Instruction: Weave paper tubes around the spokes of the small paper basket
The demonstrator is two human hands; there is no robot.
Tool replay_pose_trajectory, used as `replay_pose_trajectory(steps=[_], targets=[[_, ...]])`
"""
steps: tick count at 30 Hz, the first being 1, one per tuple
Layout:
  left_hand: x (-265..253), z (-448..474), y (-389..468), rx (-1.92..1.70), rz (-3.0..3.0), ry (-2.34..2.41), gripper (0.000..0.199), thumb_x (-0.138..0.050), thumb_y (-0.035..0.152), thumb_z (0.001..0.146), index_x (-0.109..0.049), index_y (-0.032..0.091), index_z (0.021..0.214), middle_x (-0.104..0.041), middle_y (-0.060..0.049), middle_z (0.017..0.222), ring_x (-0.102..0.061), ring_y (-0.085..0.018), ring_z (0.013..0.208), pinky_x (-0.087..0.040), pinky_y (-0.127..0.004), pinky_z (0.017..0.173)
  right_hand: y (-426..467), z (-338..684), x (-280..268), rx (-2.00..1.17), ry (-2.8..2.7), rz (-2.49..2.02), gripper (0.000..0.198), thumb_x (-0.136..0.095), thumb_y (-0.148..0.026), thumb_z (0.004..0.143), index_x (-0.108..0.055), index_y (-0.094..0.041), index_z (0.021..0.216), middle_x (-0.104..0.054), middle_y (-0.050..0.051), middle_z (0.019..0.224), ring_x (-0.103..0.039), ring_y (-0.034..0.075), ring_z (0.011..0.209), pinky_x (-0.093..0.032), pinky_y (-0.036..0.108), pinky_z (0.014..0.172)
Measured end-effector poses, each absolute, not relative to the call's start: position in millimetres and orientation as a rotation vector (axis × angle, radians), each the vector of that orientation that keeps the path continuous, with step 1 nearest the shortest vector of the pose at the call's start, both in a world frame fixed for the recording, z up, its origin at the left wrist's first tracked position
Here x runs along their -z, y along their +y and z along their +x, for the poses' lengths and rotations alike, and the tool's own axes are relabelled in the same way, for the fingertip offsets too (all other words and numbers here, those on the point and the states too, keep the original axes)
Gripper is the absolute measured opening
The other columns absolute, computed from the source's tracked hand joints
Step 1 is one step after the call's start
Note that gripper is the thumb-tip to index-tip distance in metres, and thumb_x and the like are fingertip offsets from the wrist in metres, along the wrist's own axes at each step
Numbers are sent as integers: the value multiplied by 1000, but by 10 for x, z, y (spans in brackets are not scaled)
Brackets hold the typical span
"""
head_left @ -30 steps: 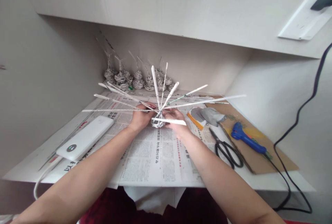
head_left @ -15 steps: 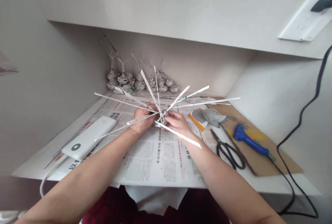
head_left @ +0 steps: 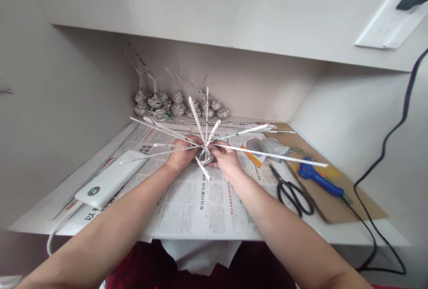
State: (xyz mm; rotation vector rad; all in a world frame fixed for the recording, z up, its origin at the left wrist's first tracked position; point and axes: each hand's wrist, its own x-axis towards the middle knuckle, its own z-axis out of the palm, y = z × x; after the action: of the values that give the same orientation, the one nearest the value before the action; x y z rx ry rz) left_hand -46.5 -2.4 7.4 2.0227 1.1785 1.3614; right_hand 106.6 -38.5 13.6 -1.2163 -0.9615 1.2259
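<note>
Between my hands is a small woven paper piece [head_left: 207,158] made of rolled newspaper, its long paper strips fanning out in all directions. My left hand [head_left: 182,154] grips its left side, with the fingertips partly hidden behind the strips. On the other side my right hand [head_left: 228,160] is closed on the same piece, thumb and fingers pinching near the centre where the strips meet. One long white strip [head_left: 270,153] passes over my right hand and points right. A short strip [head_left: 203,169] juts toward me. Newspaper sheets [head_left: 187,211] lie underneath.
Several gourd-shaped woven paper pieces [head_left: 179,105] stand along the back wall. Thin paper rolls [head_left: 234,126] lie before them. A white power bank [head_left: 112,177] with a cable is at left. Black scissors [head_left: 292,193], a blue glue gun [head_left: 321,179] and cardboard [head_left: 351,204] are at right.
The woven piece has turned in my hands, so its strips point in different directions; the one that crossed my right forearm now extends to the right. The view has shifted slightly.
</note>
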Motion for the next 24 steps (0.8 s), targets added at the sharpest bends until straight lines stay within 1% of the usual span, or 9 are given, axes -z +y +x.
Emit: replay_pose_trajectory(steps=[2, 7, 12, 14, 16, 20, 22, 24], targets=[[-75, -455, -29, -1340, 1970, 1153, 13, -60, 24, 74, -70, 15, 77, -71, -5, 79, -63, -16, 70, -50, -26, 69, -383, 1064, -142, -1225, -928, -1246, 28, -71, -39, 68, -66, -22, 91, -69, 1, 85, -64, 15, 68, -54, 23, 48], [-113, -456, -61, -1311, 1868, 1137, 16, -64, 28, 73, -71, 15, 80, -72, -4, 77, -64, -16, 69, -50, -25, 65, -378, 1066, -149, -1281, -807, -1188, 26, -69, -39, 72, -65, -21, 90, -68, 0, 82, -60, 11, 59, -57, 28, 55], [-147, -493, -79, -1255, 1893, 1194, 18, -66, 30, 72, -71, 15, 80, -72, -5, 75, -64, -16, 67, -49, -25, 63, -367, 1058, -143, -1311, -720, -1163, 20, -68, -35, 74, -62, -20, 86, -64, -3, 69, -58, 10, 55, -58, 33, 58], [-134, -502, -69, -1252, 1918, 1192, 19, -66, 32, 72, -71, 15, 80, -72, -5, 77, -64, -16, 69, -49, -24, 64, -351, 1071, -129, -1295, -748, -1172, 20, -68, -35, 73, -62, -20, 84, -65, -2, 68, -59, 11, 55, -57, 32, 60], [-115, -502, -55, -1268, 1923, 1181, 19, -65, 32, 73, -70, 16, 80, -72, -4, 77, -64, -16, 69, -48, -24, 64, -330, 1093, -99, -1227, -818, -1177, 21, -68, -35, 71, -63, -19, 84, -68, -1, 72, -62, 13, 60, -56, 31, 63], [-120, -481, -65, -1278, 1921, 1157, 12, -63, 26, 72, -69, 16, 75, -70, -2, 71, -62, -14, 65, -47, -22, 60, -304, 1115, -22, -1106, -1031, -1099, 26, -71, -31, 65, -66, -19, 87, -71, 2, 80, -66, 17, 73, -54, 29, 69], [-155, -463, -97, -1262, 1915, 1154, 11, -63, 24, 70, -69, 16, 74, -69, -2, 69, -61, -14, 62, -46, -22, 58, -307, 1097, 0, -1098, -1032, -1077, 26, -72, -32, 62, -67, -19, 85, -70, 1, 76, -66, 17, 70, -53, 28, 67], [-199, -445, -134, -1253, 1901, 1151, 11, -63, 25, 69, -69, 16, 74, -69, -2, 67, -60, -14, 60, -46, -22, 57, -317, 1069, 1, -1097, -946, -1082, 25, -73, -33, 60, -65, -18, 79, -68, 0, 69, -64, 16, 63, -53, 28, 62]])
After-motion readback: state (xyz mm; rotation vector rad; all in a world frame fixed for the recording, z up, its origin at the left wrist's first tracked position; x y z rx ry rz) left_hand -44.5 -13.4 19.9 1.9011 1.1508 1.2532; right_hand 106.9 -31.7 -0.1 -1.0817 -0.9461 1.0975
